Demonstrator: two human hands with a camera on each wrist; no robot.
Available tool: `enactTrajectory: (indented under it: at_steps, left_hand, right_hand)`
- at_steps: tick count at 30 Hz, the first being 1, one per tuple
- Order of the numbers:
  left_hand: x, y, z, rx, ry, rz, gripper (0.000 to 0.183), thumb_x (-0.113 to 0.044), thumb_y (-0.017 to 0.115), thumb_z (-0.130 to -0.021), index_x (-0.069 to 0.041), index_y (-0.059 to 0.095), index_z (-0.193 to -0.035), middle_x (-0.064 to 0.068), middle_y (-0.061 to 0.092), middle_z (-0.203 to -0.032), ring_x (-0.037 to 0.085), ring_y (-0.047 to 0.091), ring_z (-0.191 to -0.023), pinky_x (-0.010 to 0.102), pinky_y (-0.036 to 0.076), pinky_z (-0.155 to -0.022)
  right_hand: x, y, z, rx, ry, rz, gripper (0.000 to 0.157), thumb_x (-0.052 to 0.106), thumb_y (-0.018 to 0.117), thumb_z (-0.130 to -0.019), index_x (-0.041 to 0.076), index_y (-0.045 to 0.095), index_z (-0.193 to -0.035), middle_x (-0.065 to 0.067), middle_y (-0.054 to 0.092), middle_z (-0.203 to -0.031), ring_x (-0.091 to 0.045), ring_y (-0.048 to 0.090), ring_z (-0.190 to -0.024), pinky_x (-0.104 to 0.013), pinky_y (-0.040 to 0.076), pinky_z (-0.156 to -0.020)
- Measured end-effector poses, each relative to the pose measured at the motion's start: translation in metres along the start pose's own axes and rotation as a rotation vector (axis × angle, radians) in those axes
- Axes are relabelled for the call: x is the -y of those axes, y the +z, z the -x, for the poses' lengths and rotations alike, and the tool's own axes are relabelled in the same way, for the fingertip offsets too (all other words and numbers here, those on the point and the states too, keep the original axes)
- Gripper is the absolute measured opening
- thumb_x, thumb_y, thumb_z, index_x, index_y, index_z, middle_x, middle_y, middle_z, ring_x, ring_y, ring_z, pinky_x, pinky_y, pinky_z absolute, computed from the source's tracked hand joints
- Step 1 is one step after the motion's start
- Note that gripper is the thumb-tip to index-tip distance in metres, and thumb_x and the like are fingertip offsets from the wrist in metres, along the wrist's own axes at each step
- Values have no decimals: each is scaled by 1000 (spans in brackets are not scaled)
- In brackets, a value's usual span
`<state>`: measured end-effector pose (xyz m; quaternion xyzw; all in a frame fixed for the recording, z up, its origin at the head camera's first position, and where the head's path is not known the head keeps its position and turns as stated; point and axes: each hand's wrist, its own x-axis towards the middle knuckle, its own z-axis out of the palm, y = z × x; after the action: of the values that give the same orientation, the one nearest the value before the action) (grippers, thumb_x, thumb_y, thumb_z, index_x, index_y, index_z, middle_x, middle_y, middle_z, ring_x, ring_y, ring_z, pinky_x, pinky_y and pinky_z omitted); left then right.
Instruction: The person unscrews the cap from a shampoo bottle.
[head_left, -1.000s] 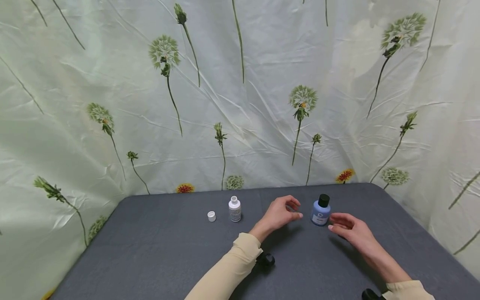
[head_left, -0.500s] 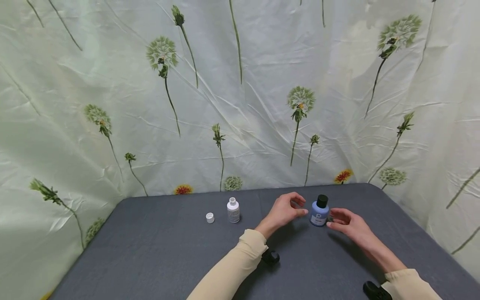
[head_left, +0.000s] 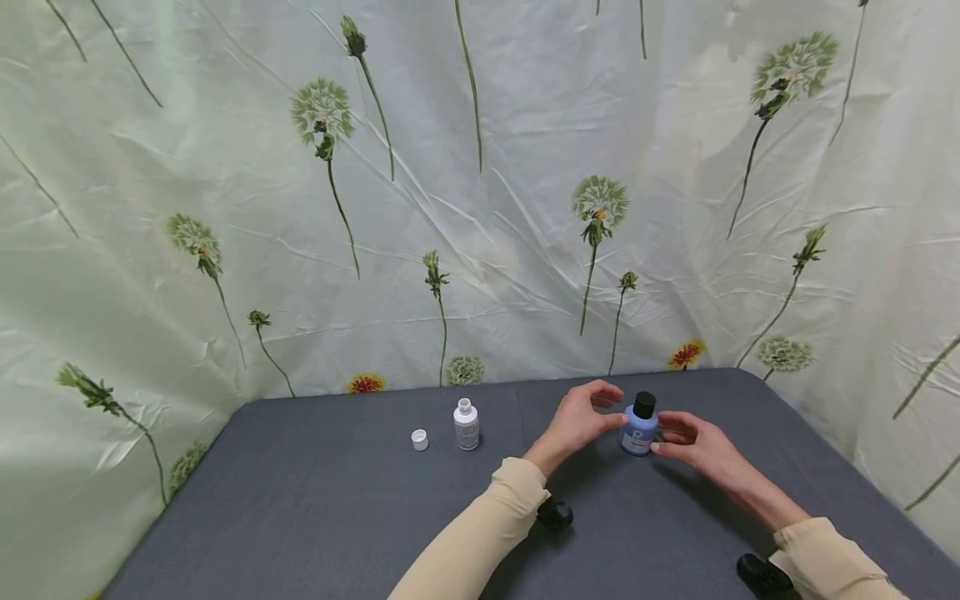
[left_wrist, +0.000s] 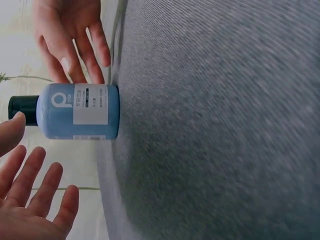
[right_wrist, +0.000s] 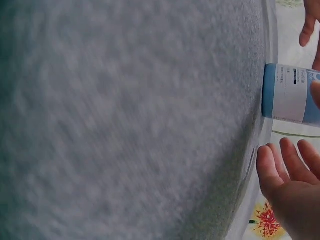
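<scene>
A blue bottle [head_left: 637,437] with a black cap [head_left: 644,406] and white label stands upright on the dark grey table, between the two hands. My left hand [head_left: 583,416] is at its left, fingers spread and loosely bent, the thumb tip overlapping the bottle's shoulder in the head view. From the right, my right hand [head_left: 692,440] faces it with relaxed fingers, the fingertips right at its side. In the left wrist view the left palm [left_wrist: 32,215] shows nothing in it; fingers of the right hand [left_wrist: 70,40] point at the bottle. The right wrist view cuts off the bottle's top [right_wrist: 292,95].
An uncapped white bottle [head_left: 467,426] stands to the left on the grey table [head_left: 315,500], with a small white screw cap [head_left: 420,440] beside it. Behind the table hangs a pale curtain [head_left: 510,250] printed with dandelions. Black wrist devices [head_left: 556,514] sit under the sleeves.
My left hand has moved right toward the blue bottle, its thumb now at the bottle's edge. The right hand has shifted slightly closer. The bottles and the white cap stay in place.
</scene>
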<state>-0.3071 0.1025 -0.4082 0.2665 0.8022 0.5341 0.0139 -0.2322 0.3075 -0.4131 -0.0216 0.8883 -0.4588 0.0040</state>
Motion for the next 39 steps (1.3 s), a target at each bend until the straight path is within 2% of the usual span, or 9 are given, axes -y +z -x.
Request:
enactTrajectory:
  at_steps: [9, 17, 28, 39]
  left_hand:
    - [-7, 7, -7, 21, -24, 69, 29, -17, 79, -85, -15, 71, -113, -13, 67, -105, 9, 62, -102, 25, 50, -81]
    - [-14, 10, -11, 48, -6, 89, 28, -14, 77, -86, -17, 72, -114, -11, 67, -107, 13, 63, -104, 24, 51, -79]
    - [-15, 15, -14, 28, -21, 97, 22, -12, 78, -86, -17, 75, -107, -9, 68, -98, 4, 61, -89, 23, 50, -74]
    - [-13, 16, -15, 12, -25, 118, 21, -10, 79, -85, -16, 75, -105, -10, 68, -96, 2, 61, -87, 22, 50, -74]
  right_hand:
    - [3, 3, -7, 12, 12, 21, 77, 35, 74, -89, -9, 40, -142, -32, 47, -138, -47, 48, -124, -54, 46, -93]
    - [3, 8, -14, 41, -30, -44, 68, 28, 73, -90, -10, 43, -139, -31, 52, -134, -45, 51, -122, -50, 49, -92]
    - [2, 11, -15, 64, 7, -105, 69, 28, 73, -91, -9, 42, -140, -30, 51, -136, -42, 52, -123, -46, 49, -91]
    - [2, 12, -15, 69, -10, -115, 67, 26, 72, -92, -10, 42, -139, -30, 52, -134, -42, 53, -122, -47, 49, -92]
